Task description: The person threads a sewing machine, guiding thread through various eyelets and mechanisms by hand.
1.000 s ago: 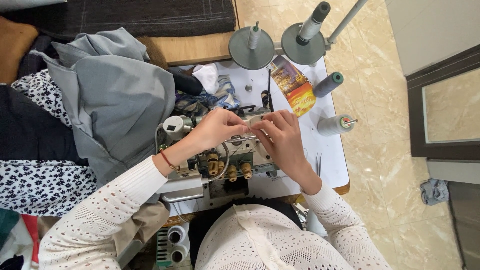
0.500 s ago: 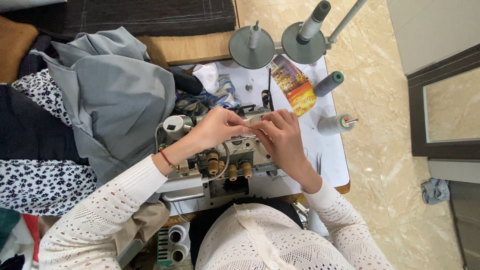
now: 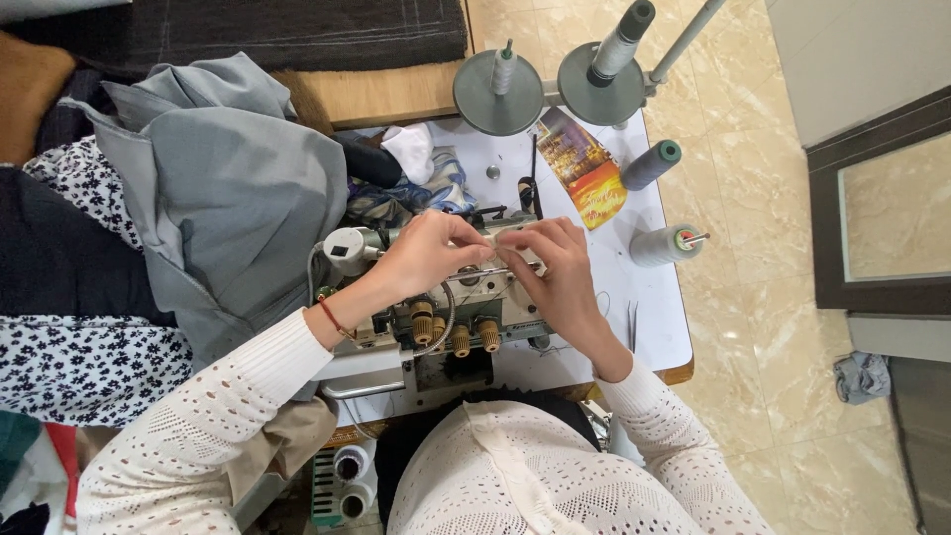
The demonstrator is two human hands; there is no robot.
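Note:
Both hands meet on top of a grey overlock sewing machine (image 3: 436, 332) on a white table (image 3: 654, 327). My left hand (image 3: 426, 256) has its fingertips pinched together at the machine's upper part, beside a small pale piece (image 3: 510, 241). My right hand (image 3: 555, 272) touches that same spot from the right, fingers curled. Whether a thread is held between the fingers is too small to tell. Brass tension knobs (image 3: 461, 337) sit just below the hands.
Grey fabric (image 3: 228, 208) is piled at the left over dark and floral cloth (image 3: 89, 357). Two thread-stand discs (image 3: 555, 84) and thread cones (image 3: 659, 203) stand at the back right. Tweezers (image 3: 632, 322) lie on the table's right side. A colourful card (image 3: 584, 168) lies near the cones.

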